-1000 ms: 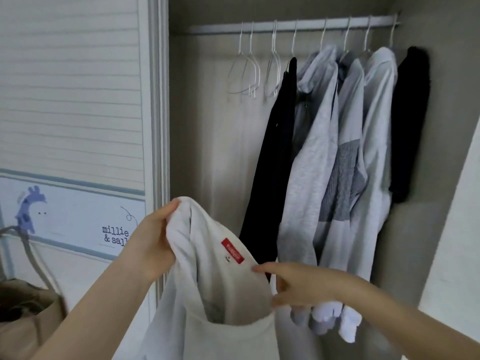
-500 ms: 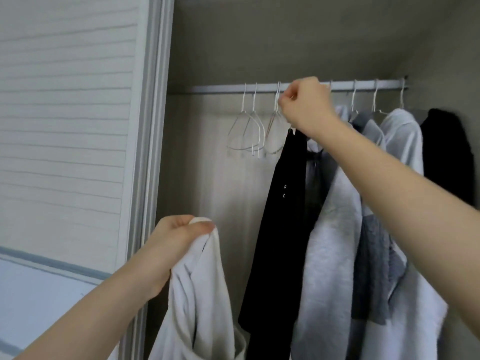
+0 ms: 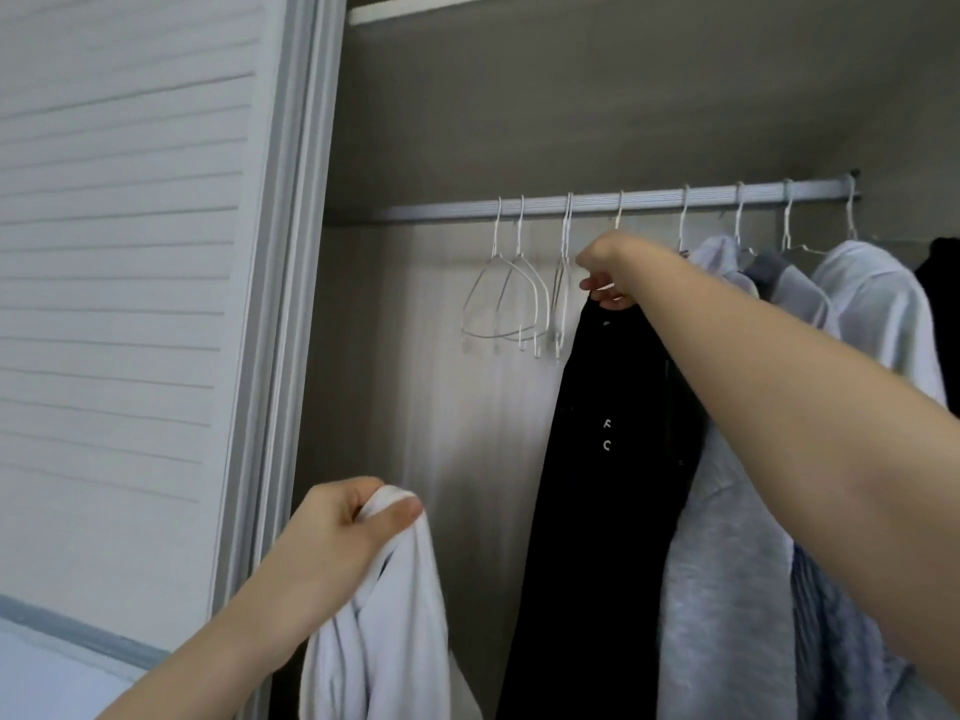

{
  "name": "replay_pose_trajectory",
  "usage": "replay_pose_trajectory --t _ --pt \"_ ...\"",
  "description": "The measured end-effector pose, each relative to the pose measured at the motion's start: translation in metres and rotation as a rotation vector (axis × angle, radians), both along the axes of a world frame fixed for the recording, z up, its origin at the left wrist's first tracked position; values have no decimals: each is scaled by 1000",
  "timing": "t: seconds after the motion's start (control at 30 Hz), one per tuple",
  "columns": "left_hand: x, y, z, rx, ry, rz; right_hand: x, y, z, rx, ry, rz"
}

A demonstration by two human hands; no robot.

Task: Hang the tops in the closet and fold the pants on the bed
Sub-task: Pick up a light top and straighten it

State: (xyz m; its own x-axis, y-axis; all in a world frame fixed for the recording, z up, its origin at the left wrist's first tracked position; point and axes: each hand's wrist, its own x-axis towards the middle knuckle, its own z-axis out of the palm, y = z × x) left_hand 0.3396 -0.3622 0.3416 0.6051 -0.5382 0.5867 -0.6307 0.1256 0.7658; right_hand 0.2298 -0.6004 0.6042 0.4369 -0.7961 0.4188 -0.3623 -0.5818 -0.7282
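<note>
My left hand (image 3: pixel 337 532) grips the bunched collar of a white top (image 3: pixel 395 615), which hangs down from it at the lower middle. My right hand (image 3: pixel 605 272) is raised just under the closet rod (image 3: pixel 649 202). Its curled fingers pinch a white wire hanger at the neck of a hanging black top (image 3: pixel 608 459). Three empty white hangers (image 3: pixel 511 304) hang on the rod just left of that hand.
Right of the black top hang several light grey and white tops (image 3: pixel 727 511) and a dark garment (image 3: pixel 940 283) at the far right. A slatted sliding door (image 3: pixel 130 252) and its frame (image 3: pixel 291 304) close off the left side.
My right hand left the white top, rose to the rod and has now dropped slightly to the hanger at the black top's neck. The view tilted upward. My left hand keeps hold of the white top.
</note>
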Motion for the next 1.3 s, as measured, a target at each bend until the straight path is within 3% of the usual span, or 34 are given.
replay_pose_trajectory --t 0.27,0.53,0.8,1.03,1.1,1.2,1.3 --pt "10 -4 -14 59 -24 39 28 -13 3 126 -182 73" --pt "7 1 -17 135 -134 35 38 -17 4 -108 -283 -87" --pt "-4 11 -16 85 -111 54 5 -2 5 -290 -436 -131" --pt "-27 31 -21 93 -160 43 -72 69 -82 -501 -389 -190" --pt "-35 42 -26 90 -177 72 -101 94 -126 -541 -472 -66" --pt "-47 54 -32 88 -204 94 -127 119 -161 -183 -552 218" --pt "-64 65 -44 134 -286 131 -148 137 -179 56 -534 267"
